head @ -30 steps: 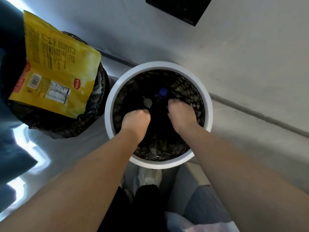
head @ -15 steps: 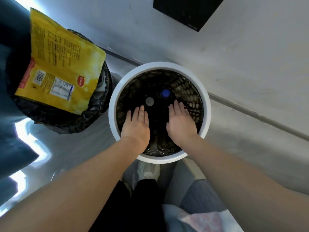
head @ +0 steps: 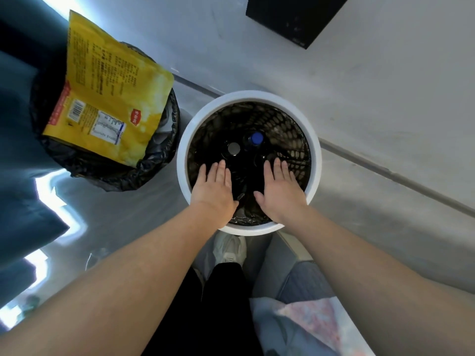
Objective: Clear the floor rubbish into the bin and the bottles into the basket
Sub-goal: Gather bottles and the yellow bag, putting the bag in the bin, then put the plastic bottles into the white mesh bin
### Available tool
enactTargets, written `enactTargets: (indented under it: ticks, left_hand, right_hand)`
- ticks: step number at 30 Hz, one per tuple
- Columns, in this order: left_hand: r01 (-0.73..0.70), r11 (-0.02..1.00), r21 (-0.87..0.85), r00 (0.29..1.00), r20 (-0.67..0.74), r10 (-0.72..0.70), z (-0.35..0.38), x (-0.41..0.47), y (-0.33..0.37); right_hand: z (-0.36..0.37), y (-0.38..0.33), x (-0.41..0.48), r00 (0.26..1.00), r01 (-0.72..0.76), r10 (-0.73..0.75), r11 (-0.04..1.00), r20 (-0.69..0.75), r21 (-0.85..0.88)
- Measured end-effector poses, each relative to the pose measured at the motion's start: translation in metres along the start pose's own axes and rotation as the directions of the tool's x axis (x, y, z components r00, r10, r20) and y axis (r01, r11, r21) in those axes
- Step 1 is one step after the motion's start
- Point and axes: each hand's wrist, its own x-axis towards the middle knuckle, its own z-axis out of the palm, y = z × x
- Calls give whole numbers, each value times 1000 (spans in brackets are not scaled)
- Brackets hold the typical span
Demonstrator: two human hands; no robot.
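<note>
A round basket with a white rim and dark mesh walls stands on the floor below me. Inside it stand dark bottles, one with a grey cap and one with a blue cap. My left hand and my right hand hover palm-down over the basket's near half, fingers straight, holding nothing. To the left stands a bin with a black liner, a large yellow snack bag sticking out of its top.
A grey wall runs behind the basket, with a black box mounted on it. Dark blue fabric hangs at the far left. My white shoe is just below the basket, and pale cloth lies lower right.
Both hands were curled inside the basket a second ago; they have opened flat and risen toward me. The bottles stay in the basket.
</note>
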Motion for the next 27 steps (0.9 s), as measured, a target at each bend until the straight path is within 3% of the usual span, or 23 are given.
enactTargets:
  ticks: [8, 11, 18, 22, 27]
  left_hand:
    - [-12, 997, -77, 992, -129, 2, -34, -106, -17]
    - [20, 983, -182, 981, -188, -54, -46, -171, -29]
    - [166, 919, -359, 960, -156, -234, -41, -270, -53]
    - [272, 815, -512, 915, -126, -384, -7, -314, -61]
    - [406, 645, -647, 859, 28, -512, 55, -366, -46]
  right_hand:
    - [-57, -16, -89, 995, 36, -44, 995, -89, -96]
    - [-86, -34, -140, 991, 48, -62, 993, -123, -108]
    - [-115, -84, -210, 973, 152, -171, 981, -158, -121]
    - [-108, -118, -233, 953, 248, -275, 948, -125, -200]
    - [-90, -163, -257, 905, 402, -425, 866, -15, -298]
